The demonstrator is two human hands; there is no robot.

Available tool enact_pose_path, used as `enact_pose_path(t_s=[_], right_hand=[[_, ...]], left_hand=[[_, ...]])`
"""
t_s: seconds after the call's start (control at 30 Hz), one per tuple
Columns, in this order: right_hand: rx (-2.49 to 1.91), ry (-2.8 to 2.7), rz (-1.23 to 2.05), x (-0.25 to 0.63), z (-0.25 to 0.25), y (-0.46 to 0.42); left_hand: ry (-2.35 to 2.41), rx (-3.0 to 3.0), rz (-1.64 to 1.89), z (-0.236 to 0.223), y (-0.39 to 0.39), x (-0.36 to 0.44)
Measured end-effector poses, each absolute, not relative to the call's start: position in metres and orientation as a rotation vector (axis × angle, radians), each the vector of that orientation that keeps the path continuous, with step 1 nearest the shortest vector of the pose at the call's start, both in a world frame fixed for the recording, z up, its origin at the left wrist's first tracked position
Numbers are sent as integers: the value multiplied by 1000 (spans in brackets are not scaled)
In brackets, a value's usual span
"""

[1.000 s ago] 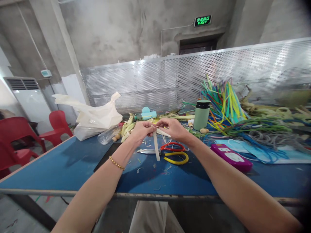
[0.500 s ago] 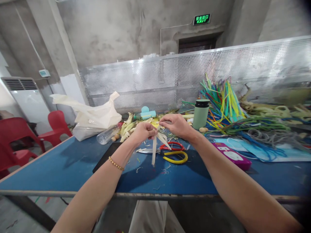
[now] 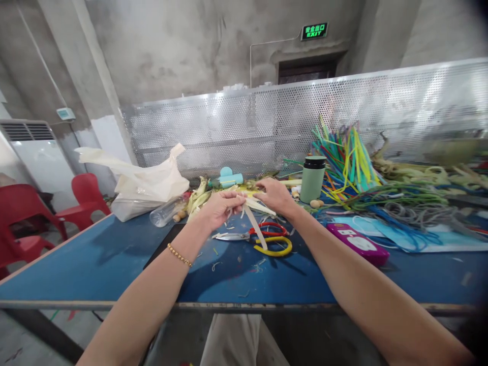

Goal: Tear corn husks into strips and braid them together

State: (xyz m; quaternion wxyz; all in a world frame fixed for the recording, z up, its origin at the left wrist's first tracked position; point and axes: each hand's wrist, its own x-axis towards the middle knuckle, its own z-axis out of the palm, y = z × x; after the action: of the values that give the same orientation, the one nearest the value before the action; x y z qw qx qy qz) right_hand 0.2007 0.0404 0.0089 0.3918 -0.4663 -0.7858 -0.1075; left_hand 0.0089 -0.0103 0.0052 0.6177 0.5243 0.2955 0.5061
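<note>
My left hand (image 3: 224, 207), with a gold bead bracelet at the wrist, pinches pale corn husk strips (image 3: 254, 226) above the blue table. One strip hangs down across the yellow handle of the scissors; another slants right beneath my right hand (image 3: 275, 195). That hand is closed, its fingers curled close to the left fingertips; what it grips, if anything, is hidden. Below both hands lie the scissors (image 3: 272, 246), with one red and one yellow handle and the blades pointing left. Small husk scraps are scattered around them.
A white plastic bag (image 3: 150, 180) and clear bottle (image 3: 168, 213) stand left. Corn husks (image 3: 199, 197) lie behind my hands. To the right are a green jar (image 3: 312, 180), purple box (image 3: 356, 244), blue masks (image 3: 419, 236), cords (image 3: 407, 213) and colourful strips (image 3: 353, 157). A perforated metal screen (image 3: 229, 127) closes off the back.
My right hand has moved slightly and its fingers have shifted away from the left fingertips. The hanging husk strip has swung right, from in front of the blades to over the yellow handle.
</note>
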Motion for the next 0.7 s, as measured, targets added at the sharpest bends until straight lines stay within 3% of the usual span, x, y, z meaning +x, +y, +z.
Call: enact_pose_path(t_s=[0.13,0.33,0.7], right_hand=[[-996,-1838,-342,204,17,27],[-684,-2041,-240,190,16,12],[-503,-2205,-243,178,7,10]], left_hand=[[643,988,1313,9,-5,7],[622,807,1448,12,2,-1],[624,776,1469,13,-3,1]])
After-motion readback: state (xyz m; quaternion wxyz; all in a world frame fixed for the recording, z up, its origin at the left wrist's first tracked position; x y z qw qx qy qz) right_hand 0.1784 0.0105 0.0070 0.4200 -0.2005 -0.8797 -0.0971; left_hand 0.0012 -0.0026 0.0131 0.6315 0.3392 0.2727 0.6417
